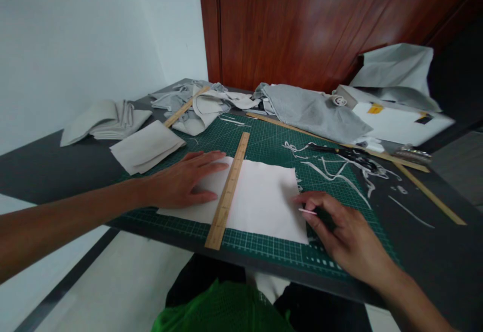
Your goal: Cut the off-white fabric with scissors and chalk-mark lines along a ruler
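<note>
A white fabric piece (267, 196) lies flat on the green cutting mat (271, 141). Across it runs a wooden ruler (227, 196), its near end sticking out past the fabric's front edge. My left hand (188, 178) rests flat on the fabric left of the ruler, fingers stretched out and fingertips close to the ruler. At the fabric's right edge, my right hand (339, 226) pinches a thin, flat, pale pink piece that looks like tailor's chalk (308, 211). Its fingers are closed, and part of the piece is hidden by them.
Folded fabric pieces (147, 146) and a cloth stack (109, 120) lie to the left. Grey cloth (309, 108) is heaped at the back, beside a white box (392, 115). Black-handled scissors (354, 156), fabric strips (335, 173) and a wooden strip (430, 193) lie to the right.
</note>
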Demonstrator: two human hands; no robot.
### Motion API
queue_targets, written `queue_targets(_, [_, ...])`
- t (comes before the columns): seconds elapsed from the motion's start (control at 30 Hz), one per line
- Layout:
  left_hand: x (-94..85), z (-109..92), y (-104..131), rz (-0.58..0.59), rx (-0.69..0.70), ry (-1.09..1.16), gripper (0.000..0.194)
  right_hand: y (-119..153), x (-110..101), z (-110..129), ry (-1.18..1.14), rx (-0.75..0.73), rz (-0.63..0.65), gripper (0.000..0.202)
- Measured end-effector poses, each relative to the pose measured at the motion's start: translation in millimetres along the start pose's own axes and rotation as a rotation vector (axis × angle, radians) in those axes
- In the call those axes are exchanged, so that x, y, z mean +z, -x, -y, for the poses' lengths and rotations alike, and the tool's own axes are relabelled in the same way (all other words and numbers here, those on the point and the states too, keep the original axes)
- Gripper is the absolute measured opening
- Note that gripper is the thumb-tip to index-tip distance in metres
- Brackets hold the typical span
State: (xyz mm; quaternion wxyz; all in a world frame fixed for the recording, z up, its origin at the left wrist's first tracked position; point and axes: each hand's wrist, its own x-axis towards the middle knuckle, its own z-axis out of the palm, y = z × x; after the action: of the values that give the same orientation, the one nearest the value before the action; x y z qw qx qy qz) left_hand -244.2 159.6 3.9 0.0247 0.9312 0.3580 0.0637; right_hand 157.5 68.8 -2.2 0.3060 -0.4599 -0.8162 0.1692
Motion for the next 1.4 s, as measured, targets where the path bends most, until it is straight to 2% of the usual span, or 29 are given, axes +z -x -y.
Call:
queue_targets(0.1, [-5.2,0.9,11.0,-0.073,0.057,0.086,0.069,9.9,-4.9,-5.7,-0.05,0.037,-0.159,0.01])
queue_targets(0.17, [-8.5,-2.2,18.8,-0.076,0.062,0.152,0.068,16.7,-9.0,-11.1,-0.104,0.107,-0.255,0.014])
queue_targets(0.23, [-11.0,-7.1,25.6,-0.052,0.057,0.183,0.063,21.0,-12.7,-14.1,-0.176,0.18,-0.293,0.016])
queue_targets(0.4, [-15.6,-15.1,31.9,-0.034,0.077,0.225,0.045,17.0,-16.1,-5.2,-0.515,0.39,-0.175,0.014])
queue_targets(0.57, [-24.4,-18.3,12.3,-0.035,0.132,0.069,0.052,7.9,-19.0,1.0,-0.802,0.609,-0.161,0.009])
queue_targets(0.63, [-27.5,-20.5,-2.3,-0.02,0.198,-0.051,0.058,6.6,-21.7,0.6,-0.772,0.618,-0.166,0.009])
queue_targets(0.73, [-30.2,-23.9,-25.4,0.05,0.261,-0.178,0.067,5.6,-23.0,1.3,-0.463,0.526,-0.132,0.011])
queue_targets(0.8, [-31.3,-26.0,-37.4,0.083,0.292,-0.21,0.07,3.1,-20.0,3.1,-0.216,0.456,-0.057,0.017])
queue_targets(0.87, [-32.8,-27.4,-43.6,0.099,0.304,-0.223,0.07,-1.7,-14.9,5.0,-0.064,0.439,0.036,0.028])
queue_targets(0.93, [-35.4,-26.7,-42.0,0.09,0.235,-0.241,0.062,-7.7,-10.1,6.0,0.019,0.454,0.102,0.037])
queue_targets(0.97, [-37.3,-24.9,-38.4,0.083,0.146,-0.25,0.056,-10.4,-8.4,6.1,0.049,0.458,0.121,0.038])
queue_targets(1.07, [-43.6,-12.8,-20.7,0.112,-0.277,-0.219,0.035,-14.6,-6.5,4.6,0.099,0.44,0.133,0.034])
queue_targets(1.13, [-47.0,-1.1,-9.0,0.167,-0.487,-0.162,0.031,-14.5,-6.4,3.0,0.11,0.428,0.121,0.032])
queue_targets(1.27, [-47.6,16.6,-0.9,0.185,-0.614,-0.104,0.035,-13.0,-5.5,0.9,0.135,0.438,0.125,0.035])
queue_targets(1.4, [-42.3,17.8,-9.3,0.164,-0.642,-0.097,0.03,-11.7,-3.3,2.4,0.124,0.437,0.15,0.03])
